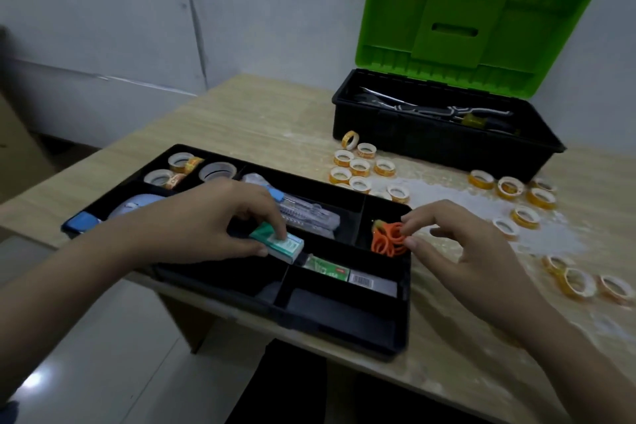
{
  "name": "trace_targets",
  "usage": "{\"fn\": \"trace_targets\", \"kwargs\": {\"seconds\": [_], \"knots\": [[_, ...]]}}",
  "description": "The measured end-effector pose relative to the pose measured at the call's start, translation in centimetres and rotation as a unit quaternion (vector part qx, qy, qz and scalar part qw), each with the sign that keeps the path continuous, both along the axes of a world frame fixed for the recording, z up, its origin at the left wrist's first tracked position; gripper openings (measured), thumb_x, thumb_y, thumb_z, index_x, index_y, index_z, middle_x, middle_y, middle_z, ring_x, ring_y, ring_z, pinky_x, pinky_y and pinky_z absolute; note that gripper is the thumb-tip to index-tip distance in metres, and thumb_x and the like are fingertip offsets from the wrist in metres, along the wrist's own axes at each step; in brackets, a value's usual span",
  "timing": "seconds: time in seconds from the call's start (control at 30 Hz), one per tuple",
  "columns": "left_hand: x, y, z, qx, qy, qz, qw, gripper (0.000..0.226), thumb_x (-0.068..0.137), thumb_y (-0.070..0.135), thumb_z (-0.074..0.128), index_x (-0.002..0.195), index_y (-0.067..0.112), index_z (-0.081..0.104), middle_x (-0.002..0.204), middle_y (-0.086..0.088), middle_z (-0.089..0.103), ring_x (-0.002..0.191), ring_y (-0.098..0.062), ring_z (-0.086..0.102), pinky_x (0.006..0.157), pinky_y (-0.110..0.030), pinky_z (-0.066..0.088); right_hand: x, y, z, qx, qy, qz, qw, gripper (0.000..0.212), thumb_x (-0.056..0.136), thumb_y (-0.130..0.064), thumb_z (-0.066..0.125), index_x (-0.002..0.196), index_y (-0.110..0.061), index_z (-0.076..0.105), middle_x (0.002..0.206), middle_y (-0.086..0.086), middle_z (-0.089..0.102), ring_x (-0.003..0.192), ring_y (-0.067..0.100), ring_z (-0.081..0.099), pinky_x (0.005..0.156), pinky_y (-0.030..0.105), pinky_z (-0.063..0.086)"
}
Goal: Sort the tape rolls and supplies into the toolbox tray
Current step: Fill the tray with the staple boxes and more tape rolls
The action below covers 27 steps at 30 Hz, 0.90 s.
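A black divided toolbox tray [344, 330] lies at the table's near edge. My left hand [206, 217] pinches a green and white small box [282, 244] between thumb and forefinger over the tray's middle. My right hand [461, 244] pinches orange scissors [389, 239] lying in the tray's right compartment. Tape rolls [180, 162] sit in the tray's far-left compartments. Several small yellow tape rolls [358, 167] lie loose on the table beyond the tray, and more yellow tape rolls [525, 215] are scattered to the right.
An open toolbox [447, 144] with a green lid [475, 21] stands at the back right, tools inside. The tray also holds a blue object [82, 220], a clear packet [306, 213] and a green staple box [327, 268]. White blotches mark the wooden table [261, 113].
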<state>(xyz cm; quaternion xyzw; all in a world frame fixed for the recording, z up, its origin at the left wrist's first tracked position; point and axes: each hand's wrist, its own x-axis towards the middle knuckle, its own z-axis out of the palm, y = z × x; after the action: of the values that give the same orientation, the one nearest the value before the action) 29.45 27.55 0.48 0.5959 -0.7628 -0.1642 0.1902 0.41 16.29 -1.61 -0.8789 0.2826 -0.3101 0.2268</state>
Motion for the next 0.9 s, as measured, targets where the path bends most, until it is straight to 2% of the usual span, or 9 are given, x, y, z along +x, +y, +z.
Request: {"fn": "trace_targets", "kwargs": {"seconds": [0.1,0.23,0.37,0.5,0.6,0.67,0.73,0.83,0.9], "knots": [[0.1,-0.3,-0.4,-0.026,-0.009,-0.010,1.000,0.025,0.075,0.053,0.059,0.094,0.041,0.068,0.099,0.015,0.064,0.096,-0.005,0.062,0.077,-0.029,0.053,-0.1,0.1,0.0,0.000,0.002,-0.007,1.000,0.010,0.084,-0.036,0.054,0.088,-0.031,0.062,0.097,-0.018,0.061,0.099,0.002,0.058,0.080,0.024,0.049],[0.3,-0.3,-1.2,-0.046,-0.009,-0.023,0.999,0.035,0.080,0.064,0.051,0.096,0.040,0.071,0.103,0.021,0.060,0.096,-0.001,0.061,0.077,-0.024,0.053,-0.2,0.2,-0.7,0.006,0.005,-0.029,1.000,0.006,0.085,-0.025,0.059,0.086,-0.028,0.063,0.098,-0.019,0.060,0.100,0.001,0.056,0.080,0.026,0.049],[-0.1,0.5,-2.4,-0.040,-0.003,-0.024,0.999,0.052,0.087,0.066,0.034,0.100,0.033,0.073,0.102,0.024,0.062,0.096,0.003,0.059,0.078,-0.020,0.049,0.0,0.8,-1.4,0.032,-0.013,-0.081,0.996,0.008,0.084,-0.023,0.061,0.085,-0.031,0.062,0.100,-0.018,0.055,0.098,-0.003,0.052,0.074,0.019,0.046],[-0.5,0.8,-2.7,-0.036,-0.007,0.008,0.999,0.044,0.086,0.061,0.039,0.105,0.035,0.069,0.102,0.025,0.065,0.102,0.006,0.056,0.085,-0.019,0.045,0.3,1.7,-1.2,0.102,-0.001,-0.123,0.987,0.024,0.080,-0.030,0.066,0.097,-0.033,0.049,0.091,-0.010,0.052,0.076,0.004,0.055,0.060,0.020,0.044],[-0.2,1.2,-2.3,-0.087,0.022,0.045,0.995,0.038,0.087,0.054,0.043,0.106,0.033,0.069,0.101,0.018,0.065,0.099,0.000,0.060,0.082,-0.020,0.047,0.7,2.1,-0.8,0.209,0.056,-0.129,0.968,0.057,0.078,-0.038,0.068,0.122,-0.037,0.032,0.086,-0.001,0.052,0.062,0.010,0.056,0.057,0.026,0.047],[0.9,1.4,-1.8,-0.157,0.038,0.124,0.979,0.034,0.084,0.048,0.050,0.102,0.029,0.070,0.099,0.010,0.064,0.094,-0.003,0.059,0.081,-0.017,0.045,0.9,2.1,-0.7,0.251,0.078,-0.127,0.956,0.076,0.078,-0.035,0.069,0.138,-0.037,0.023,0.082,0.002,0.057,0.058,0.011,0.058,0.053,0.025,0.047],[3.6,1.6,-1.9,-0.192,0.025,0.247,0.949,0.036,0.078,0.043,0.055,0.107,0.024,0.068,0.097,-0.001,0.061,0.095,-0.014,0.058,0.081,-0.022,0.043,1.0,2.2,-0.7,0.306,0.062,-0.116,0.943,0.083,0.080,-0.026,0.070,0.144,-0.034,0.018,0.076,0.005,0.060,0.052,0.014,0.061,0.048,0.023,0.048],[8.8,1.8,-2.5,-0.072,-0.037,0.448,0.891,0.071,0.071,0.059,0.056,0.125,0.013,0.059,0.110,-0.024,0.059,0.103,-0.041,0.056,0.089,-0.043,0.044,1.2,2.2,-0.8,0.371,0.006,-0.098,0.923,0.081,0.084,-0.008,0.065,0.147,-0.030,0.019,0.064,0.004,0.054,0.041,0.016,0.058,0.042,0.023,0.047],[10.3,1.8,-2.9,0.018,-0.016,0.492,0.871,0.076,0.076,0.063,0.064,0.128,0.008,0.054,0.105,-0.024,0.063,0.098,-0.040,0.058,0.087,-0.045,0.045,1.3,2.2,-0.8,0.380,-0.014,-0.092,0.920,0.080,0.084,-0.002,0.063,0.147,-0.029,0.021,0.061,0.003,0.051,0.039,0.014,0.056,0.041,0.024,0.046]]}}
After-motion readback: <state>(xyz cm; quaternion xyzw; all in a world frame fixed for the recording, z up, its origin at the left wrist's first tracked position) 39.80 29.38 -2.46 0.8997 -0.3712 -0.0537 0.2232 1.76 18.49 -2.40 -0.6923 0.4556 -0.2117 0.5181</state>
